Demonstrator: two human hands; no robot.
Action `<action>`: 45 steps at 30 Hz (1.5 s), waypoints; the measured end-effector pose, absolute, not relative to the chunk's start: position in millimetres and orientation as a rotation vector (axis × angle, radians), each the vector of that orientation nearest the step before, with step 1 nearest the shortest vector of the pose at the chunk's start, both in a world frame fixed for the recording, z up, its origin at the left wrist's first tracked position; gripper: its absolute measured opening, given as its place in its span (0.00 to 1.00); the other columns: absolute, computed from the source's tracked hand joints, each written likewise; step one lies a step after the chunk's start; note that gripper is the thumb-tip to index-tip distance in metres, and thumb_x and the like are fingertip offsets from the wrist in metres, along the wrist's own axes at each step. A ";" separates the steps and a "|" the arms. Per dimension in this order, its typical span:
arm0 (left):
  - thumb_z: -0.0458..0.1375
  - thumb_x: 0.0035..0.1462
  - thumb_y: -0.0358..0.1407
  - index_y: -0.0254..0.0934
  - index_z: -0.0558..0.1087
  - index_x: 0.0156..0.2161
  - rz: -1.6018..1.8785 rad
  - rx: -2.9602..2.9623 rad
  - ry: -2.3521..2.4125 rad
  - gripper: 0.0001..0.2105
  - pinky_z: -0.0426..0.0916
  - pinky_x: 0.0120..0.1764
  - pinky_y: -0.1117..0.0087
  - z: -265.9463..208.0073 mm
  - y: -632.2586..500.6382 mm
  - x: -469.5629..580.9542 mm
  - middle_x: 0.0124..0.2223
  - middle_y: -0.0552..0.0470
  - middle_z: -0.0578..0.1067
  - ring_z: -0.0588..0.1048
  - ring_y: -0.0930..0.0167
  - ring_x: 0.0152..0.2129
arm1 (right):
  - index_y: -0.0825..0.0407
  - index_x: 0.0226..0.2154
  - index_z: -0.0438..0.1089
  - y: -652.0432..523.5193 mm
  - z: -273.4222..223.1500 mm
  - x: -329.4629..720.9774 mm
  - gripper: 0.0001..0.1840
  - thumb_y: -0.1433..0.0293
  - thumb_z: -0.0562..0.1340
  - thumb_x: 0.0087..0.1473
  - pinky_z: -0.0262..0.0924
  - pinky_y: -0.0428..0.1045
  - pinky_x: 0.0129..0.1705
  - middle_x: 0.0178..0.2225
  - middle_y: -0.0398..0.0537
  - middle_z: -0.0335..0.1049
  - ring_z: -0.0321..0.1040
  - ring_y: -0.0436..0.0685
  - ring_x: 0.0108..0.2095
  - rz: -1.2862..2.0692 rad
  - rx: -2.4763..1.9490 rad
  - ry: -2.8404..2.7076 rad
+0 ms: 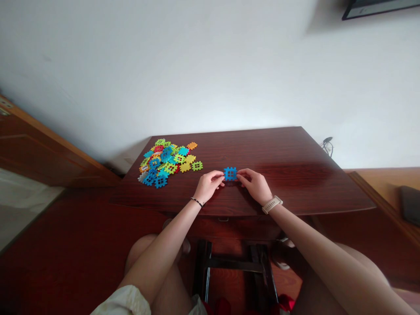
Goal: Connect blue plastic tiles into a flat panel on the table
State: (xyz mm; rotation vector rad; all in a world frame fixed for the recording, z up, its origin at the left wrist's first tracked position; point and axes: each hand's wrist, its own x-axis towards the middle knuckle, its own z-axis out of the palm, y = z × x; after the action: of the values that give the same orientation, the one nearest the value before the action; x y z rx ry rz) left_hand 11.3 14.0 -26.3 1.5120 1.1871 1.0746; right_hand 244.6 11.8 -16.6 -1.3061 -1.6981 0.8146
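A blue square interlocking tile [230,179] with notched edges and a window-like grid is held up near the front middle of the table. My left hand [208,183] pinches its left edge between thumb and fingers. On the opposite edge, my right hand [254,184] grips it the same way. Left of my hands lies a loose pile of similar tiles [170,168] in blue, green, yellow, orange and red, some overlapping. A green window tile [197,166] sits at the pile's right side, nearest my left hand.
The dark wooden table [275,148] stands against a white wall [210,65]. A black cable [327,144] hangs beyond its right edge. Below the front edge is a dark stool frame [234,264] between my legs. A dark flat object [411,203] rests far right.
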 end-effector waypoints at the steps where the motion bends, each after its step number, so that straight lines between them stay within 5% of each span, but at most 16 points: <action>1: 0.64 0.64 0.41 0.35 0.80 0.47 1.072 1.517 1.189 0.12 0.75 0.29 0.75 -26.2 13.9 11.2 0.39 0.46 0.85 0.85 0.67 0.31 | 0.48 0.41 0.79 11.7 -16.7 244.5 0.13 0.57 0.65 0.64 0.68 0.51 0.36 0.33 0.47 0.83 0.76 0.57 0.28 0.812 -1.308 -1.700; 20: 0.62 0.65 0.43 0.35 0.79 0.45 1.108 1.529 1.214 0.12 0.75 0.27 0.76 -19.7 11.4 11.7 0.38 0.46 0.84 0.84 0.69 0.28 | 0.49 0.55 0.74 7.3 -12.5 243.5 0.18 0.62 0.62 0.65 0.70 0.53 0.42 0.38 0.46 0.85 0.78 0.59 0.34 0.863 -1.177 -1.771; 39: 0.62 0.64 0.43 0.35 0.77 0.44 1.087 1.519 1.220 0.12 0.73 0.27 0.76 -16.2 9.2 12.4 0.37 0.47 0.83 0.83 0.70 0.28 | 0.48 0.53 0.75 5.2 -10.8 241.5 0.15 0.65 0.61 0.65 0.71 0.54 0.45 0.38 0.46 0.84 0.80 0.59 0.36 0.780 -1.210 -1.807; 45: 0.63 0.62 0.45 0.35 0.77 0.43 1.102 1.481 1.216 0.14 0.72 0.26 0.75 -19.2 10.9 11.1 0.36 0.46 0.83 0.83 0.69 0.28 | 0.47 0.56 0.75 5.3 -8.1 241.8 0.18 0.65 0.63 0.65 0.72 0.56 0.52 0.47 0.50 0.82 0.79 0.61 0.45 0.671 -1.145 -1.794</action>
State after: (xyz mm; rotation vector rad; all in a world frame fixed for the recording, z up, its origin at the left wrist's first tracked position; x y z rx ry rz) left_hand 11.1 10.9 -19.2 1.4806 1.2159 1.1016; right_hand 241.8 5.3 -8.1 -1.1453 -1.7942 0.6711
